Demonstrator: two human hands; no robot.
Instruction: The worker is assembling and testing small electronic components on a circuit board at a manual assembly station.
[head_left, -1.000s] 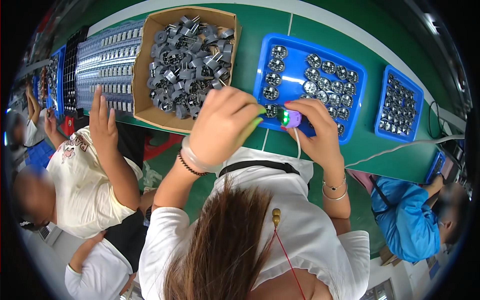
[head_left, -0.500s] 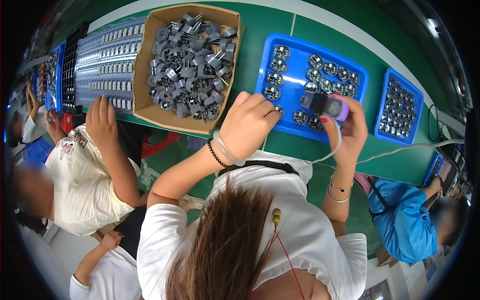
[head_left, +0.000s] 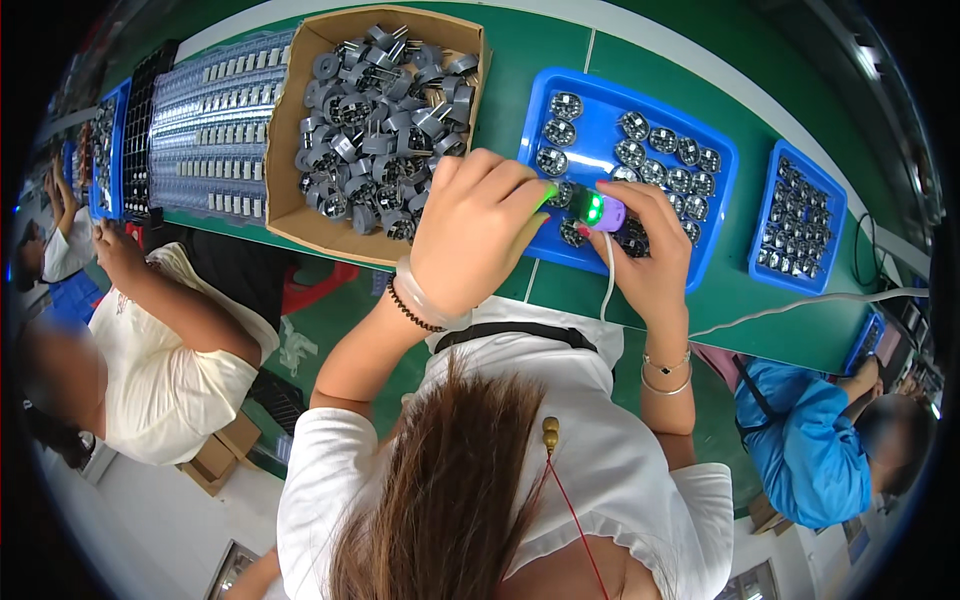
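My left hand (head_left: 478,232) is closed, its fingertips pinching a round metallic part (head_left: 563,194) at the left side of a blue tray (head_left: 600,95). In my right hand (head_left: 650,245) is a small purple and black corded device (head_left: 608,213), gripped between thumb and fingers. Its black end meets the part or sits right beside it, and green lights glow on it. A pale cable (head_left: 608,280) hangs from the device. Several similar round parts (head_left: 633,125) lie in the tray, some hidden behind my right hand.
Left of the tray, a cardboard box (head_left: 478,100) holds many grey pronged parts (head_left: 375,140). Clear plastic trays (head_left: 215,130) with small pale pieces lie beyond it. Another filled blue tray (head_left: 775,170) stands right. Co-workers sit on both sides, one in a blue top (head_left: 800,440).
The device has moved left and down to my left hand's fingertips, and its green lights now show. A round part has left the tray's left column. The left co-worker's arm has moved.
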